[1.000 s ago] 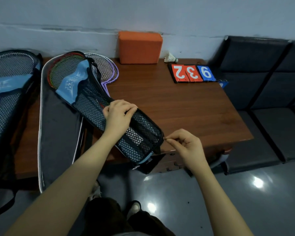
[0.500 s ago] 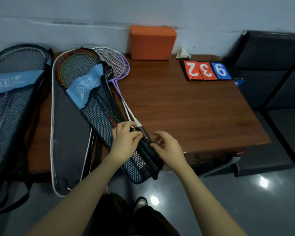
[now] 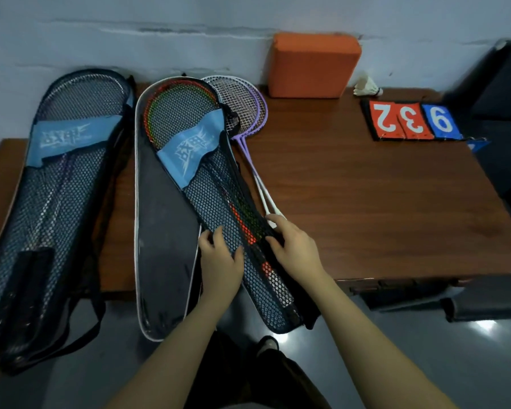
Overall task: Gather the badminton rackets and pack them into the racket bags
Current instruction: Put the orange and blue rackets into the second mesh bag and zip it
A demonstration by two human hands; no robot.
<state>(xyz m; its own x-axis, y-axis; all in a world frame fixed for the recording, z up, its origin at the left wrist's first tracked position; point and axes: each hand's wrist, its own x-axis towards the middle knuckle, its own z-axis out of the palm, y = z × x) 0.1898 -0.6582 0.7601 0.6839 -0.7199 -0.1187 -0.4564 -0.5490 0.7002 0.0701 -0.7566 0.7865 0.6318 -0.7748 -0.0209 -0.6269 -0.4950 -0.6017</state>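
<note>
Both hands slid up the mesh racket bag (image 3: 219, 199) — left hand (image 3: 219, 261), right hand (image 3: 295, 246).

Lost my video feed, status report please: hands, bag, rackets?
Left hand and right hand both grip the middle mesh bag. Red racket inside. Purple rackets loose beside it.
</note>
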